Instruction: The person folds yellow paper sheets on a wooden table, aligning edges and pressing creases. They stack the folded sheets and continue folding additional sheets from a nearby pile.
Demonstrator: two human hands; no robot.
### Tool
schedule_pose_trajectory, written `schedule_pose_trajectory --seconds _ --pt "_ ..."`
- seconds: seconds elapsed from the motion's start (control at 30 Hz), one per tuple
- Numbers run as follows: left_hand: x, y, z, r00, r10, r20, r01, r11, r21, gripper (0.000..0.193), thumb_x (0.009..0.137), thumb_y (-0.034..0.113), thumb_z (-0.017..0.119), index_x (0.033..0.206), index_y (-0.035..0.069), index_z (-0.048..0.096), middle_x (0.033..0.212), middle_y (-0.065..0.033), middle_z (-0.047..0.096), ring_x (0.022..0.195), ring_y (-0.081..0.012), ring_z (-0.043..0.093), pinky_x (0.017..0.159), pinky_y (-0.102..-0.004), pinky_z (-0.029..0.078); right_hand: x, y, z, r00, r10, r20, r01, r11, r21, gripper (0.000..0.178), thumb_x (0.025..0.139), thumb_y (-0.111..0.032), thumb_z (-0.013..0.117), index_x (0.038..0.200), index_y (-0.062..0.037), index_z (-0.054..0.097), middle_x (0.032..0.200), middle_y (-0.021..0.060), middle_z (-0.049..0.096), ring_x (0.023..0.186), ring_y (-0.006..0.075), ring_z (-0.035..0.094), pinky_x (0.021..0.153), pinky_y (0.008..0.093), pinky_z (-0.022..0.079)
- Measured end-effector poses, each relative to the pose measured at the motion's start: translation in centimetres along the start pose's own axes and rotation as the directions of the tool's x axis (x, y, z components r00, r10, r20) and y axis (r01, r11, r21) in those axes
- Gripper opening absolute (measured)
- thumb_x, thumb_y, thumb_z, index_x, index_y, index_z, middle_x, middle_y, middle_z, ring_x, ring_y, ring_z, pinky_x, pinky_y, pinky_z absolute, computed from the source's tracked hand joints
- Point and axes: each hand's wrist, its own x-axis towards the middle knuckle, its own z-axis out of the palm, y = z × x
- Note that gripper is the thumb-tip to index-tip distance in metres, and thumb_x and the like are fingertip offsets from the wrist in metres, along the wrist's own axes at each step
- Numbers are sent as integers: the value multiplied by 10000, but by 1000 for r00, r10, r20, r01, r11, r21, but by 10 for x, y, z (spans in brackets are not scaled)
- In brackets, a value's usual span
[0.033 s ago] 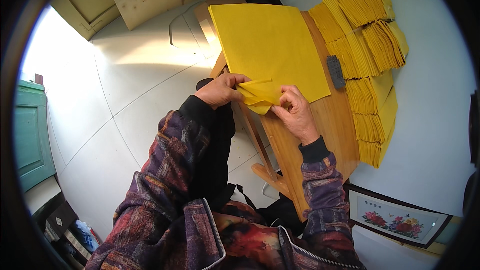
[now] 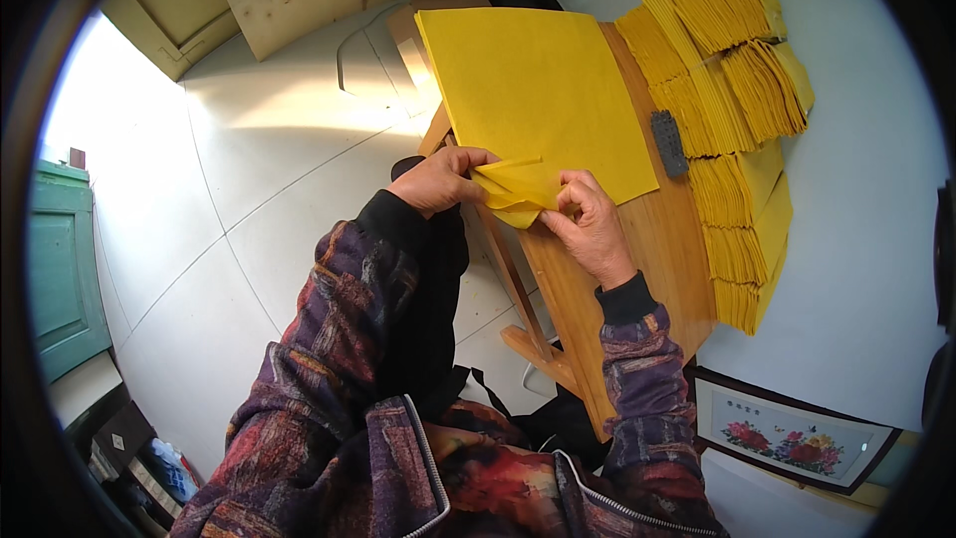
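Observation:
Between my two hands, at the near edge of the table, is a piece of yellow paper (image 2: 518, 185) with several creased, overlapping folds. My left hand (image 2: 445, 179) pinches its left end between thumb and fingers. The right end is pinched by my right hand (image 2: 592, 224), its fingers curled in toward the thumb. Just beyond both hands lies a flat stack of large yellow sheets (image 2: 538, 90), squared up on the wooden table (image 2: 657, 259). The folded piece overlaps the near edge of that stack.
Thick bundles of folded yellow paper (image 2: 722, 105) are piled along the table's right side, against the white wall. A dark grey oblong block (image 2: 669, 144) lies beside them. A framed flower picture (image 2: 787, 433) leans at the lower right. Pale tiled floor (image 2: 269, 209) spreads to the left.

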Motion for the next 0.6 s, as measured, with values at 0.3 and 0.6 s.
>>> schedule_pose_trajectory --seconds 0.3,0.6 --pt "2 -6 -1 1000 27 -14 -26 999 18 363 744 -94 634 1103 -50 600 1048 -49 642 952 -151 614 925 -235 453 -1 0 0 999 -51 -10 51 998 -37 203 775 4 695 785 -30 495 1055 62 545 804 129 547 659 240 466" --pt "5 -8 4 993 85 -87 -72 988 137 231 816 11 673 1037 -48 639 943 -36 662 869 -135 612 855 -239 475 -4 -6 0 997 -68 -47 66 997 -50 272 743 -8 708 967 -25 554 1115 129 537 964 282 571 816 337 489"
